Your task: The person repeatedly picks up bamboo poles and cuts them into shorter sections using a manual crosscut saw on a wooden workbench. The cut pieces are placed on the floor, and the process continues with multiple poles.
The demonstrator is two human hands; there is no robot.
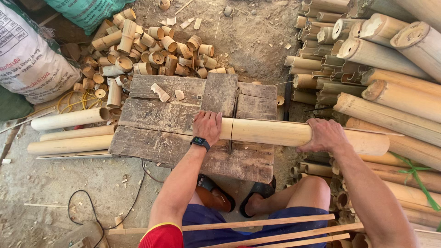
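Bamboo pole (294, 133) lies across the wooden bench (161, 115), over the saw slot. Left hand (207, 127) clamped down on its short end, right hand (324, 135) gripping the long end. Cut bamboo pieces (151, 53) heaped behind the bench.

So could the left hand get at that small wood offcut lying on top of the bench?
Probably yes: the left hand rests on the bamboo pole, and only bare bench lies between it and the offcut.

Left hand (207, 126) and right hand (325, 134) palm-down, well apart, fingers curled, forearms extended.
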